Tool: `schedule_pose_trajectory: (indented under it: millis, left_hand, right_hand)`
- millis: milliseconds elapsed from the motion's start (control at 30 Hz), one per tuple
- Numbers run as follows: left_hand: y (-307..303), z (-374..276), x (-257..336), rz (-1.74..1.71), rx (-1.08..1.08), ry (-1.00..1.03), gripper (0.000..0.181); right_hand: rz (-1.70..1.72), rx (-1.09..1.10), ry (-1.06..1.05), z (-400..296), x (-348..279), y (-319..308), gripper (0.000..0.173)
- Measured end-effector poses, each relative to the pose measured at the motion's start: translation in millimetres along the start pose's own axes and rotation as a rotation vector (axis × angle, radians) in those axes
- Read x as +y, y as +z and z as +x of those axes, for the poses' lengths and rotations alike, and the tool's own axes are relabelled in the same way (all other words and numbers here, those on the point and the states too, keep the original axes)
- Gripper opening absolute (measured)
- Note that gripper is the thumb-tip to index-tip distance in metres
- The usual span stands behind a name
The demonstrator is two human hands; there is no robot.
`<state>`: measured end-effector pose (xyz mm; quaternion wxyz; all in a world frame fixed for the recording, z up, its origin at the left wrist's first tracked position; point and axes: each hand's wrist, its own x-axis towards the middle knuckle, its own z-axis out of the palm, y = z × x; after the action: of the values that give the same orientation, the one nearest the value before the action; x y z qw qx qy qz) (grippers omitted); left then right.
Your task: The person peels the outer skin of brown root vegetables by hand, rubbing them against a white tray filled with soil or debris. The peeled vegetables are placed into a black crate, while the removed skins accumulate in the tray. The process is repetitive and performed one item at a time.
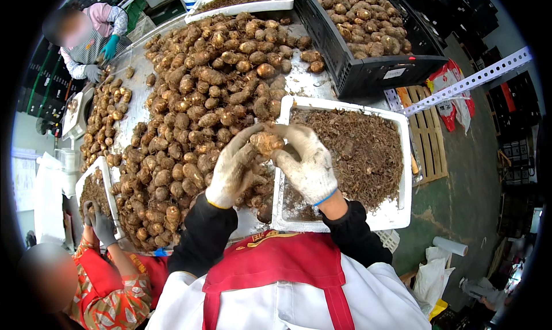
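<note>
A brown taro corm (266, 143) is held between my two hands, both in soiled white knit gloves. My left hand (235, 168) closes round its left side, and the fingers of my right hand (304, 161) hold its right side. The hands are over the left rim of a white foam box (405, 170), where brown root hairs and peelings (362, 153) lie in a thick layer. To the left and beyond spreads a large heap of hairy taro corms (189, 110) on a metal table (138, 88).
A black plastic crate (366, 66) of taro corms stands beyond the foam box. At left, two co-workers in gloves handle things near another foam box (82, 185) and a smaller corm pile (103, 118). A perforated metal bar (470, 82) juts out at right, above a wooden pallet (424, 136).
</note>
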<state>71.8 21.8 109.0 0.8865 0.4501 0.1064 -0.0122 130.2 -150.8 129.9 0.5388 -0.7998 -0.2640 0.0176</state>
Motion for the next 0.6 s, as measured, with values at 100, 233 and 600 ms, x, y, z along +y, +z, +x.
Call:
schedule_pose_trajectory:
  millis: [100,233,600]
  left_hand:
    - [2.2,-11.7,-24.0,0.140,0.086,0.058,0.055]
    - [-6.5,-23.6,-34.2,-0.159,-0.009,-0.097,0.053]
    - [2.3,-34.0,-32.8,-0.164,-0.230,-0.133,0.064]
  right_hand:
    - [0.116,0.070,0.025,-15.0,4.3,15.5,0.026]
    - [0.031,0.036,0.051,-20.6,10.3,9.0,0.018]
    - [0.033,-0.101,0.199,-35.5,22.2,-3.9,0.023]
